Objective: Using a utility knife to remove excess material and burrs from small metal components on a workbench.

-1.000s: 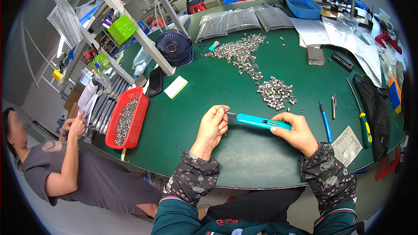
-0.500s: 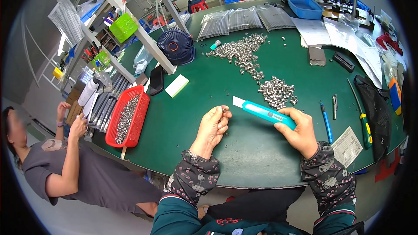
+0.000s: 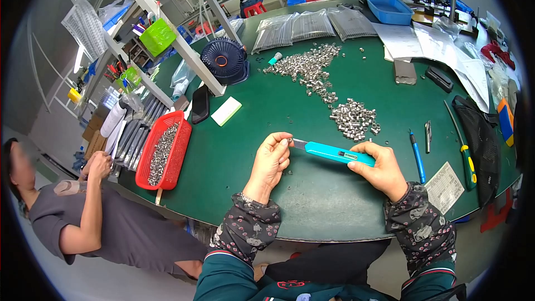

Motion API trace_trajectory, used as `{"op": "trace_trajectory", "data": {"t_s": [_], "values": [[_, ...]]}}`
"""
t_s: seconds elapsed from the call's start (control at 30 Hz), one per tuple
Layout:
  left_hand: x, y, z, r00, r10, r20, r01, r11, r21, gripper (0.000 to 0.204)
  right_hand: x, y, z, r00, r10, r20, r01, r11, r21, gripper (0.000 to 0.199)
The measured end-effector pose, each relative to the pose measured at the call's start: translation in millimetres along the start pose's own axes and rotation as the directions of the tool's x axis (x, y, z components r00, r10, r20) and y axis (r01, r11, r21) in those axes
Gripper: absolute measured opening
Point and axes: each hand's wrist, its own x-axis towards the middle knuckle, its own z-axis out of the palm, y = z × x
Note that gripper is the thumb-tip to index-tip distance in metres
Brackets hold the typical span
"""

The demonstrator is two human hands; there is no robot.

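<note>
The right hand grips a teal knife, blade at a small metal piece pinched in the left hand, near the counter's front edge. This piece seems mid-work; whether the heap beyond is finished, I cannot tell.

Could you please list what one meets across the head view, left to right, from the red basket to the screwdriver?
Red basket, black phone, green-edged white pad, left hand, turquoise cutter, right hand, blue pen-shaped tool, screwdriver.
</note>
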Motion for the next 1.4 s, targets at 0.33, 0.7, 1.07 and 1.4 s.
{"op": "trace_trajectory", "data": {"t_s": [0.33,0.7,1.07,1.4], "values": [[-2.5,0.1,5.9,0.998,0.067,0.002,-0.066,0.99,0.123,0.012,0.5,4.9,-0.3,0.994,0.084,0.074,-0.088,0.995,0.053,0.027],[-2.4,-6.3,9.4,0.983,0.182,-0.037,-0.162,0.937,0.308,0.012,-5.0,-1.9,10.7,0.996,-0.032,-0.086,0.027,0.997,-0.066,0.025],[-2.6,-6.1,9.2,0.976,0.206,-0.071,-0.182,0.95,0.255,0.012,-1.2,7.4,4.9,0.989,0.137,0.047,-0.142,0.981,0.131,0.025],[-3.0,-6.6,6.6,0.977,0.213,-0.02,-0.192,0.912,0.362,0.012,-2.8,0.6,6.3,0.998,0.048,-0.048,-0.048,0.999,0.0,0.024]]}}
